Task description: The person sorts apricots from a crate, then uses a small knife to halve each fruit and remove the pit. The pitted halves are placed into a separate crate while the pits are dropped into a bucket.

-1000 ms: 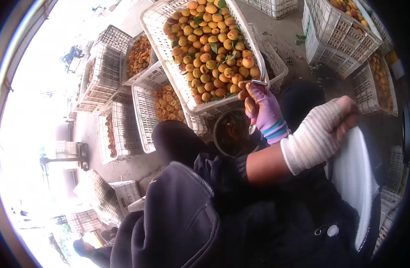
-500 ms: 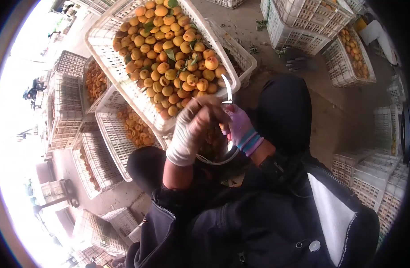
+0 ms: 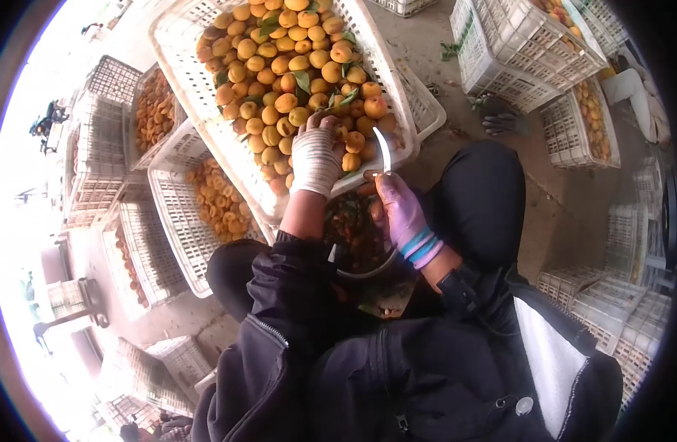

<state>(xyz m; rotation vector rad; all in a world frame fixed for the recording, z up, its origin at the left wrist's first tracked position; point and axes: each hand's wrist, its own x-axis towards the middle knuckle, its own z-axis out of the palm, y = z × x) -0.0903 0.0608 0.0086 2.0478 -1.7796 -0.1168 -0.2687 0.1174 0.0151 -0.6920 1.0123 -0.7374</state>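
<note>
A white plastic crate (image 3: pixel 206 131) full of whole orange apricots (image 3: pixel 285 66) with some green leaves stands in front of me. My left hand (image 3: pixel 315 158), its palm wrapped in pale cloth, reaches over the near part of the pile. Its bare fingers are bent and apart, touching the fruit, with the tips partly hidden. In a purple glove, my right hand (image 3: pixel 402 215) grips a knife with a curved blade (image 3: pixel 383 149) pointing up beside the crate's corner. Below both hands, between my knees, sits a bucket (image 3: pixel 364 274) with dark reddish pieces inside.
Left of me, a second crate (image 3: pixel 178 232) holds opened apricot halves (image 3: pixel 219 200). Stacked crates (image 3: pixel 95 173) line the left side, and more crates (image 3: pixel 519 55) stand at the upper right. A dark glove (image 3: pixel 505 123) lies on the floor beyond my right knee (image 3: pixel 480 199).
My left hand has moved away from my right hand and up onto the apricots in the crate. My right hand has shifted slightly right, still gripping the knife.
</note>
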